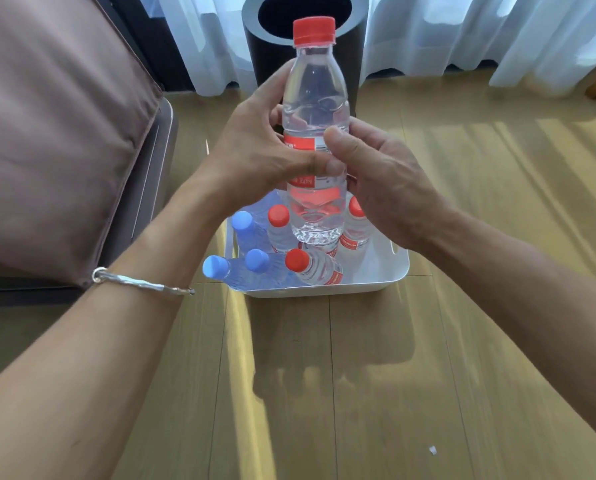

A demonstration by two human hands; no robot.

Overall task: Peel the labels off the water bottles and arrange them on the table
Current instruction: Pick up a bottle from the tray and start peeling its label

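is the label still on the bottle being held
Yes, still on: the red label wraps the bottle between the left hand and right hand.

White bin (pixel 390 271) on wooden floor (pixel 393 375)

A clear bottle (pixel 313 126) with a red cap stands upright in the air, its red and white label (pixel 300 145) still on. More bottles (pixel 282 251), some with red caps and some with blue, lie in a white bin (pixel 386 275) below it.
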